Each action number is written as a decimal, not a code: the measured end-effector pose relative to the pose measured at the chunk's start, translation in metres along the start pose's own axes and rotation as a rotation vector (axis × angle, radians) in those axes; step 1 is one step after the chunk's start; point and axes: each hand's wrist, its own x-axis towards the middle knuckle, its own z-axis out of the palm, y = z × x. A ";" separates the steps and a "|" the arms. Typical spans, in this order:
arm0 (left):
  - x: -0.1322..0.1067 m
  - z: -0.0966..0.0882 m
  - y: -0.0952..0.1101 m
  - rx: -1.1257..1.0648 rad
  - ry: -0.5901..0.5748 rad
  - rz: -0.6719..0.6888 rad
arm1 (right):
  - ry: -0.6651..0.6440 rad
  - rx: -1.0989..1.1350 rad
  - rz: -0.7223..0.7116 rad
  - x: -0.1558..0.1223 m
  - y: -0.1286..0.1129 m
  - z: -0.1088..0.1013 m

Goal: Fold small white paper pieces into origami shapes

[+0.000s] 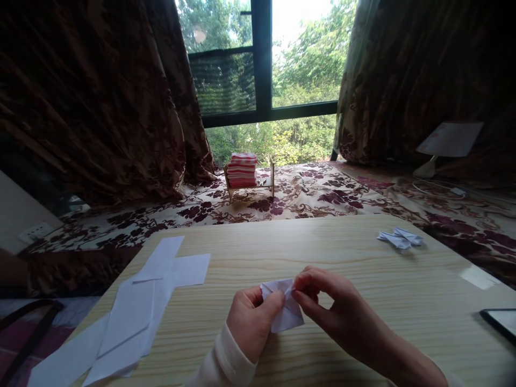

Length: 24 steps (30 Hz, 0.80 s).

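A small folded piece of white paper (287, 316) is held just above the table, between my two hands. My left hand (252, 320) grips its left side, thumb pressed on top and fingers beneath. At the upper right corner, my right hand (328, 298) pinches the paper between thumb and forefinger. Creases run across the upper part of the paper. Loose white paper sheets (129, 312) lie overlapping to the left of my left hand. Some folded paper pieces (401, 238) rest together at the table's far right.
The light wooden table (322, 242) fills the foreground. A dark-edged device (502, 322) lies at its right edge. Beyond, on a floral cloth, stand a small wooden rack (273, 177) with folded red-and-white cloths (242, 171) and a lamp (449, 140).
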 end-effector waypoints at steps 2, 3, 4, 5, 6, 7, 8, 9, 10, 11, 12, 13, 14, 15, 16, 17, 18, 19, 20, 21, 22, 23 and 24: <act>-0.002 0.001 0.005 0.016 -0.032 0.007 | 0.006 -0.015 -0.012 0.000 0.000 0.000; -0.003 0.001 0.007 0.024 -0.054 0.011 | 0.005 -0.021 -0.011 0.000 0.000 0.000; -0.004 0.001 0.009 0.032 -0.069 0.016 | 0.000 -0.027 -0.006 0.000 0.000 -0.001; -0.004 0.001 0.010 0.038 -0.077 0.023 | -0.006 -0.034 -0.001 0.000 0.000 -0.001; -0.004 0.001 0.011 0.041 -0.081 0.027 | -0.012 -0.044 -0.003 0.000 0.000 -0.001; -0.004 0.001 0.011 0.048 -0.078 0.028 | -0.018 -0.059 -0.014 0.000 0.000 -0.001; -0.004 0.001 0.010 0.061 -0.074 0.028 | -0.025 -0.082 -0.035 0.000 -0.001 -0.001; -0.003 0.001 0.009 0.077 -0.072 0.026 | -0.033 -0.113 -0.068 0.001 -0.002 -0.001; -0.003 0.001 0.009 0.101 -0.079 0.021 | -0.042 -0.151 -0.108 0.001 -0.003 -0.002; -0.002 0.000 0.008 0.126 -0.087 0.016 | -0.053 -0.195 -0.148 0.001 -0.004 -0.002; -0.002 0.000 0.008 0.150 -0.089 0.011 | -0.065 -0.240 -0.184 0.001 -0.005 -0.002; -0.002 -0.001 0.009 0.166 -0.090 0.007 | -0.078 -0.281 -0.213 0.001 -0.006 -0.002; -0.002 -0.001 0.010 0.176 -0.094 0.004 | -0.090 -0.312 -0.231 0.000 -0.006 -0.003; -0.003 -0.002 0.012 0.184 -0.099 0.004 | -0.101 -0.329 -0.239 0.000 -0.006 -0.003; -0.003 -0.002 0.014 0.187 -0.112 0.009 | -0.110 -0.335 -0.238 -0.001 -0.006 -0.003; -0.003 -0.002 0.017 0.182 -0.133 0.015 | -0.114 -0.332 -0.233 -0.001 -0.006 -0.003; -0.004 -0.003 0.020 0.173 -0.161 0.019 | -0.112 -0.323 -0.223 -0.002 -0.005 -0.003; -0.004 -0.003 0.022 0.161 -0.190 0.020 | -0.106 -0.312 -0.212 -0.002 -0.004 -0.004; -0.004 -0.003 0.023 0.152 -0.212 0.017 | -0.096 -0.300 -0.201 -0.002 -0.003 -0.004; -0.004 -0.003 0.024 0.151 -0.225 0.013 | -0.087 -0.289 -0.193 -0.002 -0.003 -0.004; -0.004 -0.003 0.023 0.159 -0.228 0.012 | -0.079 -0.280 -0.187 -0.002 -0.002 -0.004; -0.004 -0.003 0.022 0.173 -0.223 0.015 | -0.073 -0.272 -0.181 -0.002 -0.002 -0.003; -0.004 -0.002 0.021 0.187 -0.214 0.022 | -0.068 -0.264 -0.176 -0.002 -0.001 -0.003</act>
